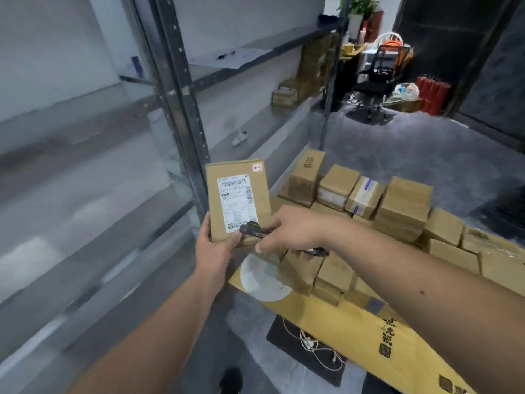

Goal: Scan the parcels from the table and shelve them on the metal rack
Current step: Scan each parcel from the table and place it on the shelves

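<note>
Yellow-covered counter (326, 317) stacked with brown parcels (403, 206), right of both grips; grey metal rack (181, 115) behind and left, office chair (375, 81) far beyond. Flat brown parcel (238, 200), white barcode label facing up, upright in left grip (216, 245), fingers curled round lower edge. Black scanner (252, 230) clasped in right grip (289, 231), against label's lower corner.

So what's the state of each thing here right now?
Parcel: held upright, label facing the camera.
Left hand: grips the parcel's lower edge.
Right hand: holds the scanner at the label.
Parcels on table: stacked, waiting.
Metal rack: few boxes on its far end.
</note>
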{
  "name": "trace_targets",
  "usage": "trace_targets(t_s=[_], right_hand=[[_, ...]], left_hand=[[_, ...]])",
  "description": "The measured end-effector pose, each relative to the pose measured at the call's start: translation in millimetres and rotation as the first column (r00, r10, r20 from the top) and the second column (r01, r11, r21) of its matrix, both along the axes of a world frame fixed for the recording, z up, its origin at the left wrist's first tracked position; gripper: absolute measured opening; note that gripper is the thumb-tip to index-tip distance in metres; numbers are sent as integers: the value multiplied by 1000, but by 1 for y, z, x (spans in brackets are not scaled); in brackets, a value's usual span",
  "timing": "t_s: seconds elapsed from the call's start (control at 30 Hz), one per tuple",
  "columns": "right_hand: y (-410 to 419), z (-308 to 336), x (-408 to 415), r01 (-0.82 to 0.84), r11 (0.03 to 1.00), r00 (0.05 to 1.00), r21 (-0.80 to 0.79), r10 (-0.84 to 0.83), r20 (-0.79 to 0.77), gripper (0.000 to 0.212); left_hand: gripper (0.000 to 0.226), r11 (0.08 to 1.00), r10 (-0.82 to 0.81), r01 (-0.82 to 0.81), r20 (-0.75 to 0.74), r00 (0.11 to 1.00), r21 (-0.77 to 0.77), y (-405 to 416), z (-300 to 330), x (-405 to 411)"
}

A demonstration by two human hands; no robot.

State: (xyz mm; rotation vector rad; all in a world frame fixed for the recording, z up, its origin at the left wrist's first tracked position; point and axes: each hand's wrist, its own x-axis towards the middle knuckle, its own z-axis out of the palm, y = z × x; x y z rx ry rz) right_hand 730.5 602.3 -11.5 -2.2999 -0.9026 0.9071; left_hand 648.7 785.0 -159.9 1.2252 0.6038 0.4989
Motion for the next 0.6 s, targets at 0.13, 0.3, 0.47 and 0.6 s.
trace_targets(t_s=[0.13, 0.3, 0.47, 0.6], right_hand=[[43, 14, -36, -227, 974, 973, 1, 227, 45, 21], [101, 34, -97, -485, 874, 870, -23, 485, 88, 28], [151, 65, -186, -662, 749, 738, -21, 657, 156, 34], [171, 93, -270, -780, 626, 613, 12, 760, 218, 31]], left_hand=[[91, 983, 172, -173, 9, 985, 62, 20, 14, -72], [99, 901, 417, -419, 38, 908, 111, 43, 42, -179], [105, 764, 618, -624, 88, 781, 165, 54, 66, -303], [111, 642, 736, -746, 132, 664, 175, 50, 84, -394]])
